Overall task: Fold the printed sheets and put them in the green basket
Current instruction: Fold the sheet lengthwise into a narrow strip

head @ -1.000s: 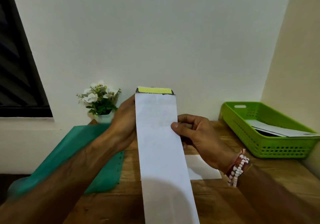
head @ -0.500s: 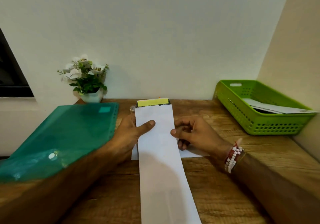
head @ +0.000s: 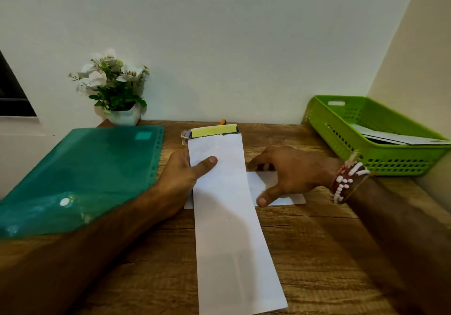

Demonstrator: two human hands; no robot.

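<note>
Release came first: half a second back my right hand [head: 288,173] had pinched the strip [head: 231,217] at its right edge. Now it had let go and hung spread, fingers loose, over the flat sheet [head: 294,199] lying on the worktop [head: 329,253] under the strip. Whether it touched that sheet I could not tell. My left hand [head: 184,177] alone pinched the strip, thumb on top near its far end, fingers beneath. The basket [head: 341,129] sat far right, well apart, with papers [head: 395,138] already inside. I judged the strip folded and ready to carry right, with the flat sheet still unfolded.
</note>
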